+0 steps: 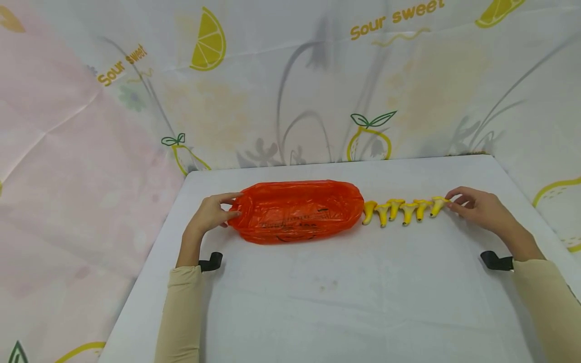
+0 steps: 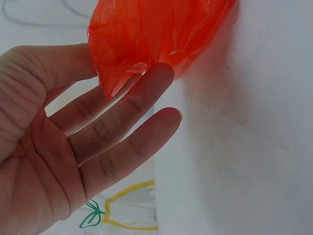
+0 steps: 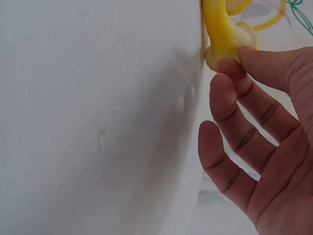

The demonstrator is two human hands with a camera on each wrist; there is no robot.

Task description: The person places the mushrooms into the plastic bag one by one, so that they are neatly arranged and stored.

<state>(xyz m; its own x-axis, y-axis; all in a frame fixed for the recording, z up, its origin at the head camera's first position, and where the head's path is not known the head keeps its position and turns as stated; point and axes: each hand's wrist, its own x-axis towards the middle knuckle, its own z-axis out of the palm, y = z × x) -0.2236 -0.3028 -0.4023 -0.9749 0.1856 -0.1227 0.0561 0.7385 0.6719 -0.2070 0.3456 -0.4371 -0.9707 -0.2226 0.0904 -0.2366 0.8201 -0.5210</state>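
On the table [image 1: 336, 312], the left hand [image 1: 210, 213] pinches the bag [image 1: 295, 212] at its left end, the right hand [image 1: 483, 209] the rightmost mushroom [image 1: 438, 205], seemingly a gripping step whose next move calls for steadiness.

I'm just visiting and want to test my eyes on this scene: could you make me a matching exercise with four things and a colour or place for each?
Things:
1. Plastic bag
2. Chanterelle mushrooms
3. Left hand
4. Right hand

Colours and places:
A. At the cap of the rightmost mushroom
B. Yellow, six in a staggered row
C. At the end of the bag farthest from the mushrooms
D. Red, with dark printing, on the white tabletop

Right pairs: 1-D, 2-B, 3-C, 4-A.
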